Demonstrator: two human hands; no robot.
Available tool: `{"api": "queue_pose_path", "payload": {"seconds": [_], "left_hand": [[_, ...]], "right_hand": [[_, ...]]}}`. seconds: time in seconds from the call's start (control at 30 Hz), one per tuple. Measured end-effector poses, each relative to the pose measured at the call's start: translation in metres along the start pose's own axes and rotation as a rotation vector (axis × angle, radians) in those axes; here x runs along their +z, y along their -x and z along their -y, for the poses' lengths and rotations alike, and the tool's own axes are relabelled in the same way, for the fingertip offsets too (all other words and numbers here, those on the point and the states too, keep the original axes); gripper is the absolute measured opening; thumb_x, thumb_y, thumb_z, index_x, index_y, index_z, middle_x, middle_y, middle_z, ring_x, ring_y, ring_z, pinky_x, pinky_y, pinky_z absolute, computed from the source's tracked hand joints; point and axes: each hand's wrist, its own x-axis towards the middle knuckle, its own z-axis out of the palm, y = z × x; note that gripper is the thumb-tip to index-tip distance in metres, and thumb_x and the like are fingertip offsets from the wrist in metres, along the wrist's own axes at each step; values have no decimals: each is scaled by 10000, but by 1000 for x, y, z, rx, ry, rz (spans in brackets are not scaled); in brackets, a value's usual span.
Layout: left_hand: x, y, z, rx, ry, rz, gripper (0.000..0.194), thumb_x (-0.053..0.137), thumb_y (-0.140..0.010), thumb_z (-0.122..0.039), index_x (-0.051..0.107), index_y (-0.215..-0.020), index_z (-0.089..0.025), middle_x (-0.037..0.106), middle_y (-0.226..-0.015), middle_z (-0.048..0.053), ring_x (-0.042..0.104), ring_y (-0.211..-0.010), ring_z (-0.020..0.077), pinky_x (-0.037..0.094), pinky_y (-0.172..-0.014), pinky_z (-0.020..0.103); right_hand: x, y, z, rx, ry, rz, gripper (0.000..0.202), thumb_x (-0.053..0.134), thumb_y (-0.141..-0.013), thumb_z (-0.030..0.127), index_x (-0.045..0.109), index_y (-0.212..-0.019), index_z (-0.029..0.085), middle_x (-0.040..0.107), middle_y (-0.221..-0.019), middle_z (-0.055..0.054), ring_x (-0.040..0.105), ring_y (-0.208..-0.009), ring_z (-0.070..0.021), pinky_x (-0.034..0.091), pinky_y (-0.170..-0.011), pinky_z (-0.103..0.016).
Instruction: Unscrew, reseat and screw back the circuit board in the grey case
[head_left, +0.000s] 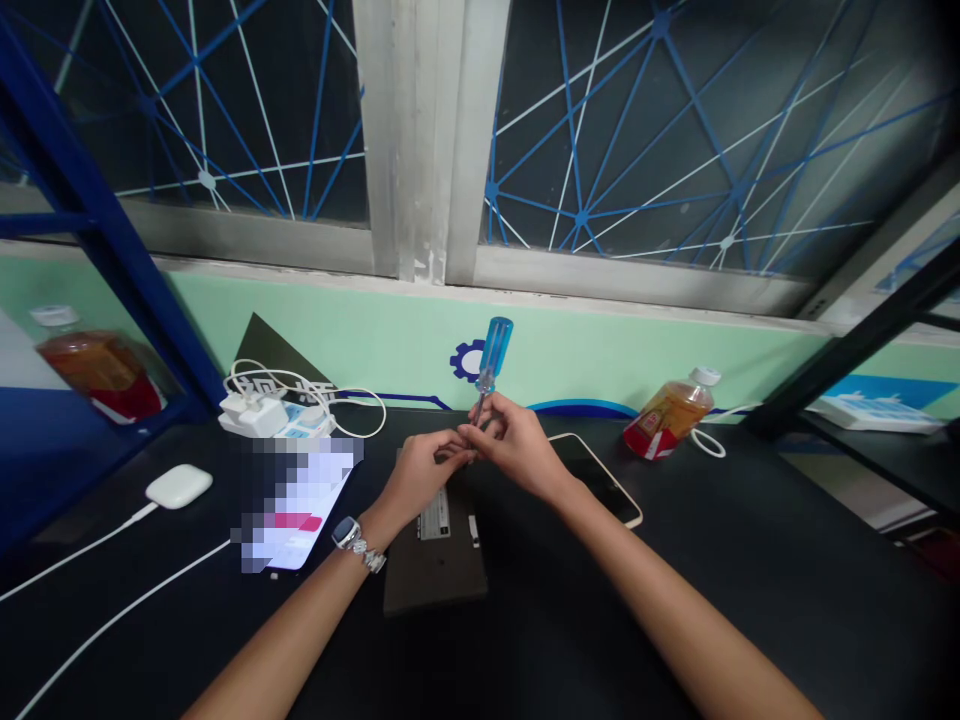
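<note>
A screwdriver (pixel 496 350) with a clear blue handle points upward and slightly right, its shaft running down into my right hand (pixel 506 440), whose fingers are closed around it. Right beside it, my left hand (pixel 427 470) has its thumb and fingers pinched together, meeting the right fingertips; what they hold, if anything, is hidden. Below both hands a flat, dark rectangular device (pixel 439 580) lies on the table with a printed label facing up. Its far end and the screwdriver's tip are covered by my hands. A watch and a bracelet are on my left wrist.
On the black table (pixel 720 580), a lit phone (pixel 304 525), a white earbud case (pixel 180 486) and a power strip (pixel 304 418) with white cables lie left. A dark-screened phone (pixel 592 475) and a drink bottle (pixel 667 415) are right. Another bottle (pixel 101 365) stands by the blue frame.
</note>
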Motion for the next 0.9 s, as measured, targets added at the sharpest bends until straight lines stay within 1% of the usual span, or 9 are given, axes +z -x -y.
{"api": "queue_pose_path", "payload": {"seconds": [0.07,0.13,0.23,0.37,0.5,0.7,0.77,0.83,0.9], "left_hand": [[1,0,0,-1,-8,-23,122,663,-865,-287,725,-852,-184,758,-819,42,709,-763,187,548,-737,282],[1,1,1,-1,-12,-29,115,665,-865,-286,712,-851,-182,755,-820,41,711,-769,186,550,-737,282],[-2,0,1,7,22,8,122,627,-890,-256,697,-949,-174,758,-914,65,717,-857,197,551,-809,307],[-6,-1,-2,21,79,105,264,563,-923,-221,659,-1164,-167,737,-1073,100,704,-965,203,533,-909,348],[-7,-2,-4,19,88,158,296,517,-944,-214,659,-1195,-148,718,-1136,116,686,-1011,207,517,-931,352],[-6,-2,2,45,27,170,268,482,-964,-239,726,-961,-128,750,-1007,97,692,-908,201,523,-845,319],[-5,-1,3,42,17,142,246,500,-956,-237,721,-919,-135,754,-968,85,700,-871,195,526,-810,304],[-4,0,3,19,24,102,202,533,-938,-229,716,-955,-147,757,-957,79,708,-868,201,533,-784,299],[-2,0,3,-2,39,62,172,575,-914,-231,714,-984,-158,762,-945,75,715,-871,210,542,-775,303]], "right_hand": [[-1,-1,-2,30,-27,2,157,668,-834,321,580,-831,191,637,-633,9,645,-534,-143,461,-496,-227],[-3,-1,-2,32,-64,32,133,667,-833,300,605,-814,184,654,-660,-4,657,-565,-147,481,-523,-235],[-5,-1,-1,14,-122,96,98,640,-856,277,639,-877,182,674,-702,-11,667,-592,-145,502,-568,-244],[-7,1,3,25,-164,150,149,613,-887,308,643,-948,175,663,-663,-1,657,-572,-138,486,-566,-233],[-7,1,7,37,-210,187,198,565,-924,327,624,-1021,166,650,-666,-1,639,-557,-126,471,-557,-225],[-3,2,9,26,-357,243,251,497,-949,320,532,-1155,182,665,-1044,-74,594,-519,-75,488,-523,-228],[-2,2,8,4,-297,203,274,538,-927,316,520,-1172,195,653,-1068,-70,606,-536,-79,498,-533,-232],[-1,2,5,-18,-172,108,300,620,-876,301,534,-1147,208,652,-1062,-56,624,-553,-91,504,-539,-237],[-1,2,2,-18,-58,32,256,680,-828,289,572,-1044,204,668,-949,-29,636,-551,-108,494,-524,-234]]}}
